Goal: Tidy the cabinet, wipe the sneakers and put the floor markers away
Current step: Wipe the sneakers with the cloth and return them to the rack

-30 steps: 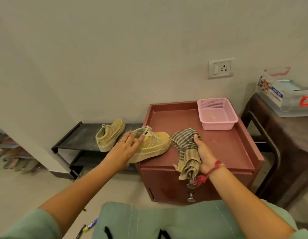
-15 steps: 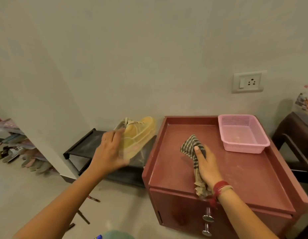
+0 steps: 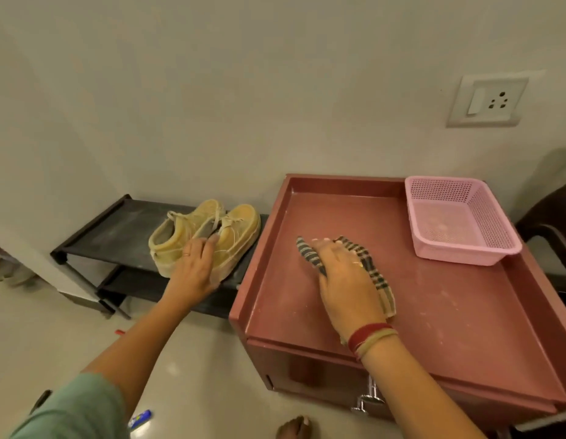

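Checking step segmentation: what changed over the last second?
The left hand carried the second sneaker off the cabinet top leftward onto the shoe rack, beside the other sneaker, and rests on it. The right hand stayed on the cloth; pink basket unmoved.

Red cabinet top carries a striped cloth and pink basket; black rack carries two sneakers.

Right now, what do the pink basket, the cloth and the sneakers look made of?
Basket: moulded plastic, pink, slightly glossy; perforated mesh walls.
Cloth: woven fabric, likely cotton, matte; striped check, limp folds.
Sneakers: tan suede or canvas, can't tell which; matte uppers, pale laces.
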{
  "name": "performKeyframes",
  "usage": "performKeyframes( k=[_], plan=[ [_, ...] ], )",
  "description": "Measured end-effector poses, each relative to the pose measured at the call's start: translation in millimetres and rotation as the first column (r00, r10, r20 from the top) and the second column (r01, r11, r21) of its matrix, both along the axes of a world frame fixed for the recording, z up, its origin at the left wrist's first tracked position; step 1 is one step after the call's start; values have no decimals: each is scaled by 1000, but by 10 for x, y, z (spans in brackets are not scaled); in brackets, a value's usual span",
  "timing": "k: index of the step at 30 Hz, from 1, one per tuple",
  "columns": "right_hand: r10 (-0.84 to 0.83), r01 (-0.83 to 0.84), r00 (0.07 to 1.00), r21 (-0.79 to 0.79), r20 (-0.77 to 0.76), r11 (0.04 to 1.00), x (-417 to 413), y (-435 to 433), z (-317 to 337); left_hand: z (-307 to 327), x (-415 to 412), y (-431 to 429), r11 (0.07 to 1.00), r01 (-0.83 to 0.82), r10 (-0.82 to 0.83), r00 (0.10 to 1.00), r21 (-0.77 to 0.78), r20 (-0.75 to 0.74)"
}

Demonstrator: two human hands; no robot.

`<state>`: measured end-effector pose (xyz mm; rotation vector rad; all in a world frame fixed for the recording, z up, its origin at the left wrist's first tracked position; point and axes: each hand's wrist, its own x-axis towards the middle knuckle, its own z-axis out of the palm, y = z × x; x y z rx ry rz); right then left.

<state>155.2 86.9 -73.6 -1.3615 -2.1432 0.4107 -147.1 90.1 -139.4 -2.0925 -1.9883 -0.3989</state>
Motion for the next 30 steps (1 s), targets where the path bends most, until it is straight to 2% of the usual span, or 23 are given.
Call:
performKeyframes(
  k=[2,5,8,11,15,18,20,22,25,30],
  plan=[
    [64,-60,986,-32,151,998,-56,-42,-97,-64,-52,-79,999,32,-32,999,-12,-19],
    [145,-83,912,-173,384,981,-129,-144,-253,-57,-100,-131,998,66,-66,998,-8,-14],
    [198,-73,853,-266,483,961,-155,-238,-350,29,-120,-194,996,91,-91,996,-7,16],
    [204,-65,850,-287,485,956,-139,-273,-364,97,-221,-309,997,72,-72,997,12,36],
    [205,-67,854,-289,478,955,-166,-281,-366,184,-580,-408,997,-52,53,999,48,-10],
    [203,-59,857,-302,474,952,-201,-260,-367,220,-860,-367,981,-189,186,980,-45,-73],
    [202,-59,861,-303,466,951,-236,-239,-363,156,-953,-315,959,-248,228,963,-140,-141],
    [200,-60,864,-300,462,952,-281,-214,-365,13,-965,-255,947,-271,248,958,-174,-142],
    [203,-65,862,-296,464,953,-332,-183,-388,-169,-933,-133,942,-314,309,949,-117,-65],
    [205,-71,858,-286,471,956,-333,-166,-427,-187,-957,1,941,-336,322,927,-43,-192]
  ],
)
